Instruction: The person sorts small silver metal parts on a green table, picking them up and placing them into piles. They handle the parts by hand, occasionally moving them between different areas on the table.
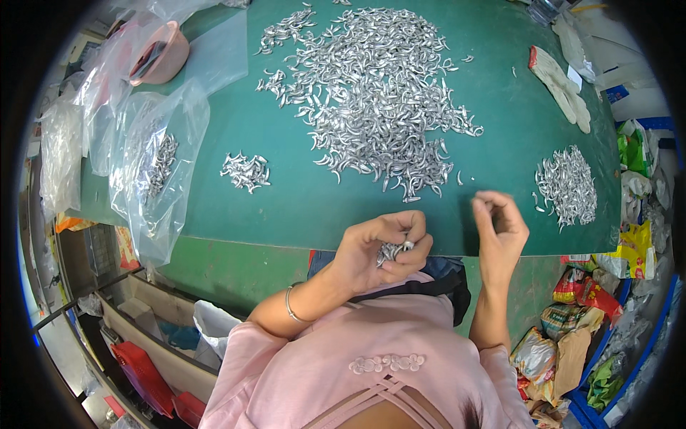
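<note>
My left hand [383, 246], with a bangle on its wrist, is curled around several small curved silver metal pieces [390, 253] at the table's front edge. Off to the right, my right hand [502, 222] is raised over the edge, thumb and fingertips drawn together and slightly blurred; whether a piece sits between them cannot be made out. Beyond both hands spreads a large heap of the same metal pieces [380, 96] on the green tabletop [300, 220]. A small pile [245, 171] lies to the left, and another pile [566, 185] is at the right.
On the left, a clear plastic bag [185, 139] holds more pieces, near a pink plastic basket [179, 51]. A white knit glove [557, 86] with a red cuff rests at the right. Filled bags [536, 354] crowd the floor there; drawers [161, 316] stand lower left.
</note>
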`<state>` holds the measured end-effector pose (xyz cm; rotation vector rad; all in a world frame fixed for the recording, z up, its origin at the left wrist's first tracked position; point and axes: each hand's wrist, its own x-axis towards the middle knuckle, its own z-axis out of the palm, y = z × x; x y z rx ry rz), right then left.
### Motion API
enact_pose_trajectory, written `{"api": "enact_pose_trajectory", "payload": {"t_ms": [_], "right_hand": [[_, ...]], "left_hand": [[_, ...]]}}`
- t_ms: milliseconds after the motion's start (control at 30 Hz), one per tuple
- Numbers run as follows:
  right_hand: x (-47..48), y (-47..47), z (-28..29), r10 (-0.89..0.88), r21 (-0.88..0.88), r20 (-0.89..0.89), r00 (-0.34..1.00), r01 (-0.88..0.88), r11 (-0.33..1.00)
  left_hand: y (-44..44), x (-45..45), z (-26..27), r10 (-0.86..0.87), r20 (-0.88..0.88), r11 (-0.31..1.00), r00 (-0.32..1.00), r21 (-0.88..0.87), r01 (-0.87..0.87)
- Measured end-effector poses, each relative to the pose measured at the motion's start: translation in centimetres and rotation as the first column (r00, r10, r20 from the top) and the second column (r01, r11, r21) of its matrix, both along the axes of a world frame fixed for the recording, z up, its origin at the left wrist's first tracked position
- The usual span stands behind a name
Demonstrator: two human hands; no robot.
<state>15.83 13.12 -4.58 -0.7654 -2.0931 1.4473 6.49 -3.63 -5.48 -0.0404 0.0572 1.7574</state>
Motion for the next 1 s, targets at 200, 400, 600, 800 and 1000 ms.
{"api": "enact_pose_trajectory", "payload": {"t_ms": [200, 400, 600, 800, 1000], "right_hand": [[-2.1, 1.1, -1.3, 0.013, 0.611, 0.164, 0.986, -0.112, 0.783], [-1.3, -0.1, 0.3, 0.128, 0.341, 0.02, 0.992, -0.127, 0.932], [-0.2, -1.3, 2.4, 0.218, 0.191, -0.015, 0.976, -0.211, 0.959], [0.4, -2.2, 3.5, 0.326, 0.316, 0.02, 0.945, -0.316, 0.895], [0.7, -2.6, 3.5, 0.317, 0.131, -0.038, 0.948, -0.309, 0.942]], "left_hand": [[0.2, -0.4, 0.0, 0.058, -0.092, 0.996, 0.994, -0.067, -0.064], [0.7, 0.0, 0.9, 0.059, -0.418, 0.904, 0.906, -0.363, -0.226], [0.9, 0.6, 0.9, 0.03, -0.5, 0.862, 0.866, -0.425, -0.276], [0.8, 1.2, 1.4, -0.069, -0.732, 0.793, 0.678, -0.453, -0.407], [0.8, 1.3, 2.1, -0.124, -0.728, 0.762, 0.674, -0.505, -0.406]]}}
